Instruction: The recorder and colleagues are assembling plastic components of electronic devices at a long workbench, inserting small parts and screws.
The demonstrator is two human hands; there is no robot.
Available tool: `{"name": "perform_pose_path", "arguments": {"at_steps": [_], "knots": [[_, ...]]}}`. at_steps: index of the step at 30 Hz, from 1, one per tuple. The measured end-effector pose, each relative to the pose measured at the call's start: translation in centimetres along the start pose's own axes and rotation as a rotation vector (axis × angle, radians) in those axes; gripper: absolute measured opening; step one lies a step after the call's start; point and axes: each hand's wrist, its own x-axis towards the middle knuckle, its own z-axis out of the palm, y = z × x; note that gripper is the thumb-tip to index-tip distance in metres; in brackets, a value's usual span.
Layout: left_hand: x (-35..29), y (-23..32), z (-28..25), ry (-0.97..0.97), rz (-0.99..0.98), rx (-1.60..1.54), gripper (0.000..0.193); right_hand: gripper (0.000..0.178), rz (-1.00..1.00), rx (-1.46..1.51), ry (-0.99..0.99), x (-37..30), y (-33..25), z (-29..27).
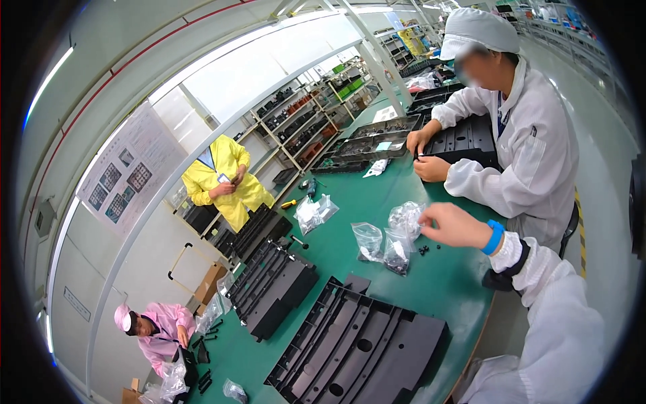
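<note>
My right hand (453, 225), with a blue wristband (494, 237), is over the right side of the green table. Its fingers are curled together at the edge of a clear plastic bag (406, 219); whatever is between the fingertips is hidden. Two more clear bags lie beside it, one with small dark parts (397, 257) and another slightly left (367, 241). A few loose black pieces (423, 250) rest on the table just below the hand. Nearest me lies a large black ribbed plastic panel (356, 343) with round holes. My left hand is out of view.
A co-worker in white (518, 128) handles a black panel at right. Two others, in yellow (225, 178) and pink (158, 330), are across the table. More black panels (272, 286), a cordless screwdriver (309, 187) and another bag (315, 213) lie on the green table (336, 252).
</note>
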Motion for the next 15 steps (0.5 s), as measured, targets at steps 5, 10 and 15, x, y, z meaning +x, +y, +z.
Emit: {"name": "perform_pose_path", "arguments": {"at_steps": [5, 10, 15], "knots": [[0.0, -0.1, -0.4, -0.002, -0.003, -0.024, 0.027, 0.016, -0.013, -0.164, -0.009, 3.5, 3.4, 0.5], [-0.1, -0.1, 0.6, -0.001, 0.135, 0.078, 0.03, 0.022, -0.171, -0.261, -0.165, 3.8, 7.7, 4.0], [-0.5, 0.3, -0.6, -0.069, -0.022, -0.041, 0.032, 0.028, 0.059, -0.458, -0.371, 5.0, 10.2, 6.6]]}}
